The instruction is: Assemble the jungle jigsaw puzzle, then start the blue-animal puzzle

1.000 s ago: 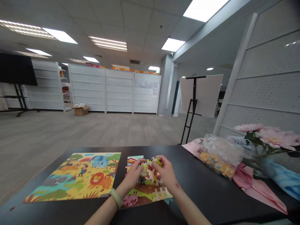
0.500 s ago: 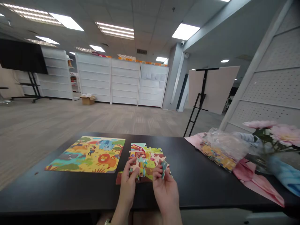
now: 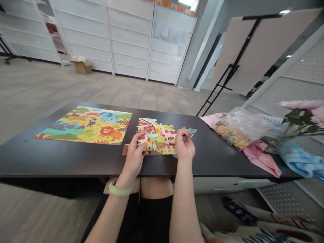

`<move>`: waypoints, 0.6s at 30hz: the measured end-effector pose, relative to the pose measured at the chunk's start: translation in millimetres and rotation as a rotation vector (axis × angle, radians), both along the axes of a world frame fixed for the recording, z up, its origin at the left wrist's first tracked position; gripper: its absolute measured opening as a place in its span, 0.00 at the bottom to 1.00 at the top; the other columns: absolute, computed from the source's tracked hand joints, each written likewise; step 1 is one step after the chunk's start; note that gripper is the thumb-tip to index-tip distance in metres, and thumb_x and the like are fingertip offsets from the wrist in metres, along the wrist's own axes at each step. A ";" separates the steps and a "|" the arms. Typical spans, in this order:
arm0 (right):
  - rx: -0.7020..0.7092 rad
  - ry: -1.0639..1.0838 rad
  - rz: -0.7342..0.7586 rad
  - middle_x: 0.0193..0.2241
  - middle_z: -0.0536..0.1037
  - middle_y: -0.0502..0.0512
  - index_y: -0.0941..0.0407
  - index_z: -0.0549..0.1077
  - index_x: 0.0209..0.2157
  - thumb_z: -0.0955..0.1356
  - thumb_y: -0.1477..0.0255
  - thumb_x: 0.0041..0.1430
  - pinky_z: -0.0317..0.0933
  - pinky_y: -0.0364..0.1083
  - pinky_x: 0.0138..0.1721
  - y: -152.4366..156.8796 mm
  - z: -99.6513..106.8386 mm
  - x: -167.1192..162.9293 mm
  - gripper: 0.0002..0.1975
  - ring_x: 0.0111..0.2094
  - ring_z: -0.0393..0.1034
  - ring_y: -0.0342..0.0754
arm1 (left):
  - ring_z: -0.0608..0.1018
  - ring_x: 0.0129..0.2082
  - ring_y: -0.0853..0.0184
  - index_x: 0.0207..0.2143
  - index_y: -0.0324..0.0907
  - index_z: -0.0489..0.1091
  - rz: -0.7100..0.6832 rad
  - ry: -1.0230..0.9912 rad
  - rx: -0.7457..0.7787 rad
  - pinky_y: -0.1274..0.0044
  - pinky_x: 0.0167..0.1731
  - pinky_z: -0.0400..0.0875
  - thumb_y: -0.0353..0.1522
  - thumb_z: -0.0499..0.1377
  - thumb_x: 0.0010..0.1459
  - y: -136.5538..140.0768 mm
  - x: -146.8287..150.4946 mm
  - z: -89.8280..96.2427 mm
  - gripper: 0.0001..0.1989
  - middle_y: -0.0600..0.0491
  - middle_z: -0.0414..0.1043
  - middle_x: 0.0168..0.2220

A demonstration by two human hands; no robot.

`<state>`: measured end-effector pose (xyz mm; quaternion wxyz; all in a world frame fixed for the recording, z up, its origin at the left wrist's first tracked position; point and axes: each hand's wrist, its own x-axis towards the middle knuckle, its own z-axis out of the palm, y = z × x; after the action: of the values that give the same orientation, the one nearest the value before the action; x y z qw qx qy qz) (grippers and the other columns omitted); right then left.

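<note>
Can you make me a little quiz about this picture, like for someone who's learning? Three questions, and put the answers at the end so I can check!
1. Which hand is holding the blue-green piece?
2. True or false: the lion picture lies to the left of the barn puzzle.
3. Pick one. What colour are the petals of the flowers at the far right?
a) yellow
b) pink
c) blue

Key
1. The right hand.
2. True. There is a strip of dark table between the two.
3. b) pink.
</note>
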<state>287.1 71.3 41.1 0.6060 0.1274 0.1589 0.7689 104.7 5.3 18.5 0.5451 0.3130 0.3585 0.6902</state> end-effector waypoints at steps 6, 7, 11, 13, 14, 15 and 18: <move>-0.007 0.009 0.031 0.27 0.70 0.47 0.51 0.68 0.49 0.56 0.82 0.62 0.67 0.41 0.23 0.3 13.7 -25.8 0.19 0.24 0.68 0.42 | 0.78 0.36 0.67 0.48 0.47 0.66 -0.080 -0.051 0.003 0.70 0.37 0.79 0.30 0.64 0.54 -1.4 -3.4 2.1 0.18 0.54 0.71 0.44; 0.025 -0.145 0.011 0.27 0.71 0.47 0.52 0.69 0.48 0.57 0.82 0.63 0.67 0.40 0.24 -3.5 13.6 -36.8 0.19 0.25 0.68 0.42 | 0.78 0.37 0.66 0.48 0.47 0.66 -0.092 -0.056 0.010 0.69 0.38 0.79 0.31 0.64 0.55 -1.4 -4.1 1.7 0.18 0.54 0.71 0.45; 0.264 -1.117 -0.191 0.34 0.77 0.48 0.53 0.72 0.44 0.65 0.79 0.60 0.69 0.43 0.36 -28.5 8.7 -85.4 0.12 0.32 0.71 0.42 | 0.78 0.34 0.69 0.46 0.47 0.67 -0.077 -0.106 0.033 0.75 0.35 0.79 0.36 0.64 0.58 0.2 -5.6 0.1 0.14 0.55 0.73 0.42; 0.379 -1.556 -0.375 0.39 0.78 0.50 0.54 0.74 0.44 0.68 0.76 0.59 0.68 0.46 0.44 -40.3 7.5 -100.3 0.12 0.39 0.73 0.45 | 0.78 0.31 0.71 0.45 0.46 0.68 -0.049 -0.133 0.041 0.80 0.31 0.77 0.39 0.63 0.59 0.6 -5.3 0.6 0.14 0.56 0.74 0.38; 0.424 -1.720 -0.453 0.41 0.78 0.51 0.54 0.74 0.45 0.68 0.75 0.58 0.67 0.47 0.46 -44.6 7.9 -103.9 0.12 0.41 0.73 0.46 | 0.78 0.31 0.71 0.44 0.46 0.69 -0.024 -0.147 0.042 0.82 0.29 0.75 0.41 0.64 0.59 0.5 -4.9 1.2 0.14 0.56 0.74 0.37; 0.460 -1.846 -0.501 0.42 0.79 0.51 0.55 0.75 0.45 0.69 0.74 0.58 0.67 0.47 0.47 -47.6 8.7 -105.3 0.12 0.42 0.73 0.47 | 0.77 0.30 0.72 0.44 0.46 0.69 0.005 -0.162 0.042 0.84 0.27 0.74 0.42 0.64 0.59 0.1 -4.4 2.1 0.15 0.56 0.74 0.36; 0.510 -2.079 -0.537 0.42 0.80 0.53 0.55 0.75 0.46 0.67 0.73 0.58 0.69 0.48 0.45 -51.0 11.1 -103.6 0.13 0.42 0.74 0.49 | 0.77 0.28 0.73 0.44 0.45 0.70 0.055 -0.194 0.033 0.86 0.23 0.71 0.45 0.66 0.56 -2.2 -2.9 4.9 0.19 0.57 0.75 0.35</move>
<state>183.5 20.3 52.2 0.5473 -0.4297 -0.6245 0.3547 101.8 3.1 23.4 0.5527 0.2437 0.3012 0.7378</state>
